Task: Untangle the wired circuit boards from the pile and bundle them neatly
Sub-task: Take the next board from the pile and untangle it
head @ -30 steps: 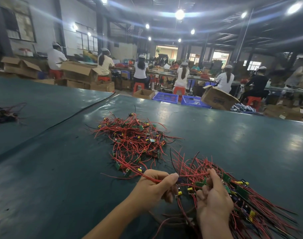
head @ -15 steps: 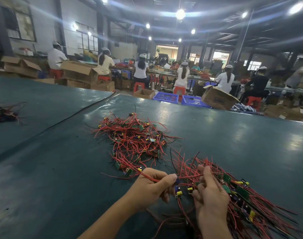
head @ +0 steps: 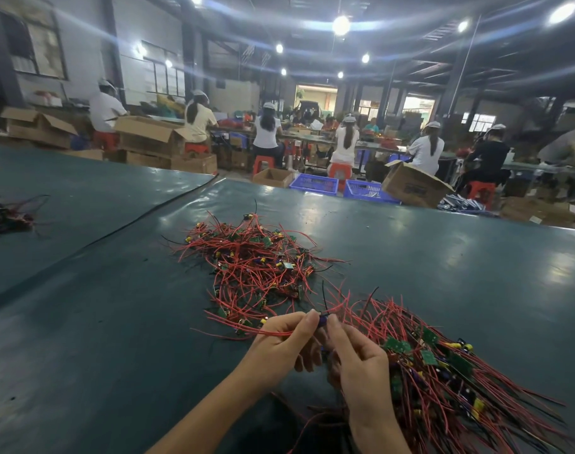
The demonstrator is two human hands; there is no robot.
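**A:** What's different from a second ago?

**B:** The hands have closed in on each other. The left hand (head: 279, 347) and right hand (head: 360, 367) were apart. Now their fingertips meet over a small dark-blue part (head: 322, 320) at the end of a thin red wire (head: 247, 335).

**A:** Are they gripping?

**B:** The left fingers curl round the thin red wire, which trails off toward nine o'clock. The right thumb and forefinger pinch the small dark-blue part. I'd judge one board is being drawn free of the heap.

**A:** And the rest?

**B:** The loose tangled pile of red-wired green circuit boards (head: 256, 263) lies at twelve o'clock from the hands. The straighter bundle of wired boards (head: 443, 375) fans out at three to four o'clock, beside the right wrist.

**A:** Materials?

**B:** Springy plastic-sheathed wire, flat stiff green rectangles, small yellow blocky components — all on a smooth, glossy dark-green surface (head: 99, 322) that mirrors the lamps.
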